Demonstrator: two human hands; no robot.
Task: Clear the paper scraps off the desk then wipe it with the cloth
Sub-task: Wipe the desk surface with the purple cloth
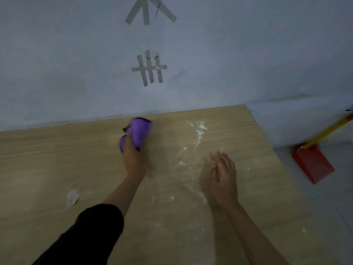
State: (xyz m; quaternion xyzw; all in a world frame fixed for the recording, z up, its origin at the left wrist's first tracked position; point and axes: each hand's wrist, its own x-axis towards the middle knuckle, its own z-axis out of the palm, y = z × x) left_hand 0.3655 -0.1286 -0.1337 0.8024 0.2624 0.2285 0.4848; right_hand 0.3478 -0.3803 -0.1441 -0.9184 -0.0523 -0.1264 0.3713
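Note:
My left hand (133,153) grips a bunched purple cloth (140,131) and holds it against the wooden desk (47,159) near the back edge by the wall. My right hand (224,175) hovers over the desk's right part, fingers straight and spread, holding nothing. White powdery smears and small paper bits (200,131) run in a streak from the back right down the desk's middle. A larger crumpled paper scrap (72,197) lies on the left front of the desk.
The desk stands against a grey wall with strips of tape (149,68) stuck on it. To the right of the desk, on the floor, stands a red dustpan (313,163) with a yellow handle (328,131).

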